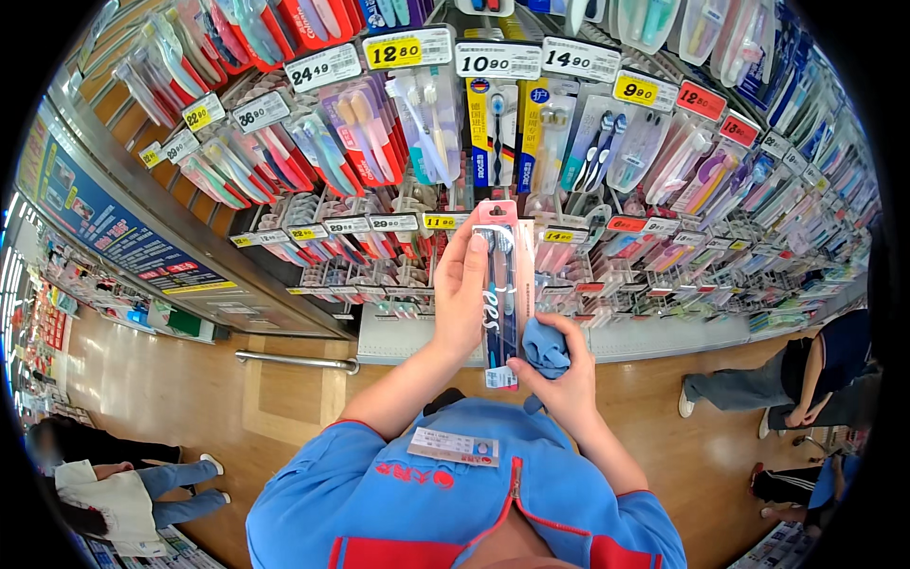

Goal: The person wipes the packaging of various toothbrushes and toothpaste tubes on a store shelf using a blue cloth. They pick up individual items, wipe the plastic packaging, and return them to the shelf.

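Observation:
A blister pack of two toothbrushes (pixel 501 284) with dark blue handles and a pink hang-tab stands nearly upright before my chest. My left hand (pixel 461 284) grips its upper left edge, the thumb lying across the front. In my right hand (pixel 569 377) a crumpled blue cloth (pixel 546 350) is bunched, and the thumb of that hand touches the pack's lower right corner. A price sticker (pixel 499 377) shows at the pack's bottom. Behind it hang rows of packed toothbrushes, among them a yellow-and-blue pack (pixel 492 131) on a hook.
Price tags (pixel 498 59) edge the hook rows, over a white base shelf (pixel 398 334). At left a metal-framed pillar (pixel 213 284) and a low metal rail (pixel 298 361) stand by the wood floor (pixel 178 370). People are at the right (pixel 775 377) and lower left (pixel 142 491).

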`<state>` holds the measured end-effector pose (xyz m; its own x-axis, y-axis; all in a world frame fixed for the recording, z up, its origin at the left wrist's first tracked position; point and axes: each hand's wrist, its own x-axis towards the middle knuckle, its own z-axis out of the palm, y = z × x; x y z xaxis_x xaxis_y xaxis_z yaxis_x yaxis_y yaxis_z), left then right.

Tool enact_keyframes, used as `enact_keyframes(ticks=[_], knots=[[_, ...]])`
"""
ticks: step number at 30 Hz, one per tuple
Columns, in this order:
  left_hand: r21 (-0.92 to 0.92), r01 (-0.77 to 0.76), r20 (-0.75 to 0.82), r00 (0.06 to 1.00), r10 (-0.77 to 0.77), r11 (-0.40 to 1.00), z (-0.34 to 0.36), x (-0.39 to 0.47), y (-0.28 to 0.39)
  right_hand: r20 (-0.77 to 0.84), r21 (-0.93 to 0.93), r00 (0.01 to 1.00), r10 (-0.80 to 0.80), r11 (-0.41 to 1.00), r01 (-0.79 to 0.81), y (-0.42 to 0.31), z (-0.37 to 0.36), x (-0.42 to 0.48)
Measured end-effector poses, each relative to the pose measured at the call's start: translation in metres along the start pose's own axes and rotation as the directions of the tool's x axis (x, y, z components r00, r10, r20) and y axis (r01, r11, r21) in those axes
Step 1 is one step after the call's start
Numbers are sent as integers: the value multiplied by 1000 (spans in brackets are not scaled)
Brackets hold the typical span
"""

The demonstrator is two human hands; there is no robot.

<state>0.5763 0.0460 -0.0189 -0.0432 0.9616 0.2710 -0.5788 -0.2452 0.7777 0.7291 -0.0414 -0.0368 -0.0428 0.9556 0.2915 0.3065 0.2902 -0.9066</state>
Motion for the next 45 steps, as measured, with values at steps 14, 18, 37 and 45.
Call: enact_keyframes(ticks=[14,18,37,45], knots=[[-147,312,240,932,-272,939,-93,-7,57,-88,-15,992,-87,996,86,-39,76,24],[-155,330,239,927,-289,931,-113,-13,68,-149,-20,974,-171,985,170,-46,93,29],[-154,520,187,850,-492,840,-151,-50,93,-16,-421,872,-490,794,438,-82,164,39],[175,449,235,845,-480,876,-158,-58,85,-114,-384,850,-514,812,440,-85,154,43]])
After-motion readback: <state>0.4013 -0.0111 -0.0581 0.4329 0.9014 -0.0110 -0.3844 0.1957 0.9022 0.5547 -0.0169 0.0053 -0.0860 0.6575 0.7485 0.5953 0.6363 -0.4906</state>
